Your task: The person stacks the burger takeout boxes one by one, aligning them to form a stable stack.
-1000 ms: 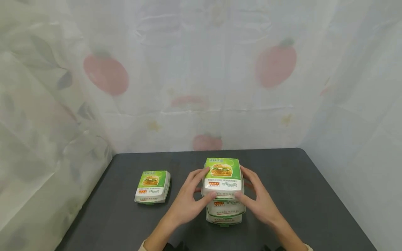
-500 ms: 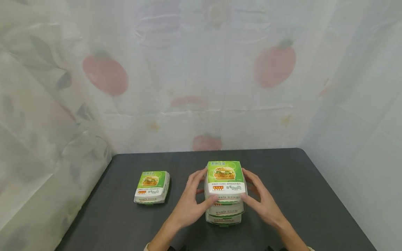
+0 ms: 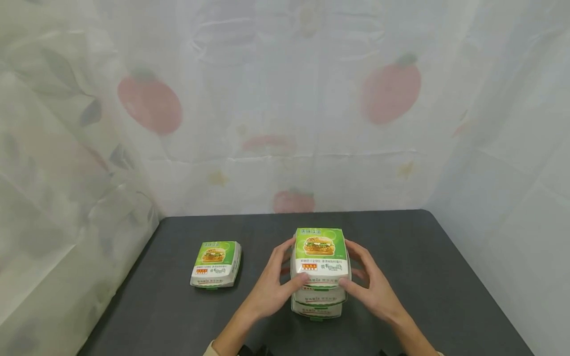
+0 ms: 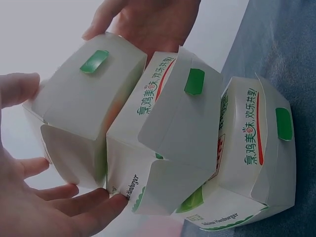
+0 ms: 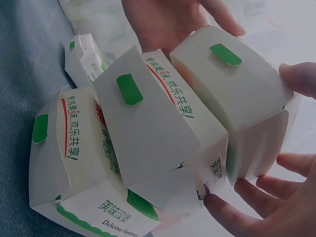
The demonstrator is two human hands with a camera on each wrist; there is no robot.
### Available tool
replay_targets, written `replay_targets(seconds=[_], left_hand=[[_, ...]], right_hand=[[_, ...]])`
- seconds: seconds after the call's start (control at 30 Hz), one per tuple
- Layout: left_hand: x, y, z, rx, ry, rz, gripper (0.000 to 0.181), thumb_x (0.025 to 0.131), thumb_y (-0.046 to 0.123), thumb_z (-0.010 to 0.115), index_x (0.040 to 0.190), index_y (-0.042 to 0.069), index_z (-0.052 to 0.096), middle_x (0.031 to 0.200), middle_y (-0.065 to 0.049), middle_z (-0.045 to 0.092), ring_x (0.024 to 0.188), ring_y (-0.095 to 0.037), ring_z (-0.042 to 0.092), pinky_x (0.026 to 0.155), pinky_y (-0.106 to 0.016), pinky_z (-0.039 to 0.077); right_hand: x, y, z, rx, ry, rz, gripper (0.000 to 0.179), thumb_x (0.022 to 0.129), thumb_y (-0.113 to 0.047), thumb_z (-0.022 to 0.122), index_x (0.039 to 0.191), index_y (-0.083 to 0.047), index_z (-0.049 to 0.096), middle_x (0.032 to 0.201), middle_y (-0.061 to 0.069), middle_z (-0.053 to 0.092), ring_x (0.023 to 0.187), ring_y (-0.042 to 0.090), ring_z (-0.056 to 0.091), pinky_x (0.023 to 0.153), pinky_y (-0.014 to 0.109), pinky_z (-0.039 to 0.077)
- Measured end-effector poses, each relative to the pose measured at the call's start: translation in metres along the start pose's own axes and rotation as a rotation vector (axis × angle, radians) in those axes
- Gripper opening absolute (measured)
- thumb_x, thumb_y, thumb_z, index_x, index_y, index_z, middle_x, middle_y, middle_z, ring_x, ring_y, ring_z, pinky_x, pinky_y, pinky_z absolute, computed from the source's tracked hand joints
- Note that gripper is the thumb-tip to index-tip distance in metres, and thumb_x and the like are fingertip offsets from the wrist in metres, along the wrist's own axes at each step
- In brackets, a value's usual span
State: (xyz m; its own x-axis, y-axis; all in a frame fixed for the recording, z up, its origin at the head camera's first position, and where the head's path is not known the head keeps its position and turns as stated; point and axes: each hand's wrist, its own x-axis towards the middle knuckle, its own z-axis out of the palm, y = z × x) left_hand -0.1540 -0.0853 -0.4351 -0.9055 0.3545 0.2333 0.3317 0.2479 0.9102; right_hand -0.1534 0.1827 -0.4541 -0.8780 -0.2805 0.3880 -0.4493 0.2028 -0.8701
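Note:
Three burger boxes stand in a stack before me in the head view. Both hands grip the top burger box (image 3: 319, 252), which has a green lid with a burger picture. My left hand (image 3: 271, 287) has its thumb at the front left corner and its fingers along the left side. My right hand (image 3: 374, 289) mirrors this on the right. Below it are the middle burger box (image 4: 163, 108) and the bottom burger box (image 4: 259, 148), their green front tabs showing. In the right wrist view, some right fingertips (image 5: 212, 200) reach down to the middle box's side.
Another closed burger box (image 3: 215, 264) lies on the dark table (image 3: 160, 316), left of the stack. A pale curtain (image 3: 285, 109) with printed fruit hangs behind the table, with similar sheets at both sides.
Both hands have shifted the top box slightly right and lower over the stack, mostly in the first half second. The box on the left has stayed in place.

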Motion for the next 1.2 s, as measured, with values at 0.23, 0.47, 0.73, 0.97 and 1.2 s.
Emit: replay_targets(seconds=[0.23,0.47,0.73,0.97,1.2], left_hand=[[-0.002,0.000,-0.002,-0.015,-0.007,-0.008,0.074,0.100,0.028,0.066,0.161,0.028,0.023,0.158,-0.005,0.027,0.145,-0.028,0.039,0.107,-0.050,0.042],[-0.008,0.001,-0.009,0.025,0.003,0.013,0.073,0.101,0.030,0.065,0.161,0.028,0.024,0.159,-0.002,0.028,0.146,-0.029,0.036,0.110,-0.055,0.039],[-0.014,-0.007,-0.030,0.167,0.169,0.159,0.048,0.102,0.021,0.065,0.147,0.022,0.051,0.141,0.000,0.054,0.131,-0.027,0.053,0.104,-0.047,0.047],[-0.017,-0.016,-0.055,0.288,0.294,0.130,0.035,0.101,0.021,0.067,0.135,0.016,0.062,0.132,-0.001,0.062,0.121,-0.025,0.059,0.101,-0.050,0.047],[-0.021,-0.032,-0.085,0.457,0.407,0.111,0.035,0.099,0.019,0.070,0.131,0.007,0.064,0.129,-0.010,0.063,0.119,-0.028,0.059,0.099,-0.049,0.049]], right_hand=[[-0.001,-0.001,0.001,-0.017,-0.005,-0.001,0.077,0.095,-0.008,0.068,0.160,-0.016,0.029,0.156,0.007,0.037,0.135,0.013,0.041,0.098,0.039,0.047],[0.000,-0.006,0.001,-0.023,-0.021,0.027,0.079,0.096,-0.012,0.069,0.162,-0.022,0.026,0.160,0.006,0.031,0.139,0.024,0.038,0.098,0.063,0.041],[0.000,-0.010,-0.002,-0.028,-0.052,0.045,0.082,0.095,-0.014,0.071,0.161,-0.027,0.024,0.160,0.005,0.030,0.140,0.029,0.035,0.099,0.066,0.038],[0.003,-0.010,-0.002,-0.025,-0.053,0.042,0.085,0.094,-0.014,0.072,0.162,-0.025,0.022,0.158,0.010,0.030,0.141,0.038,0.034,0.099,0.066,0.039],[0.002,-0.012,-0.001,-0.031,-0.056,0.050,0.084,0.094,-0.015,0.073,0.162,-0.020,0.023,0.158,0.011,0.030,0.142,0.040,0.034,0.099,0.067,0.039]])
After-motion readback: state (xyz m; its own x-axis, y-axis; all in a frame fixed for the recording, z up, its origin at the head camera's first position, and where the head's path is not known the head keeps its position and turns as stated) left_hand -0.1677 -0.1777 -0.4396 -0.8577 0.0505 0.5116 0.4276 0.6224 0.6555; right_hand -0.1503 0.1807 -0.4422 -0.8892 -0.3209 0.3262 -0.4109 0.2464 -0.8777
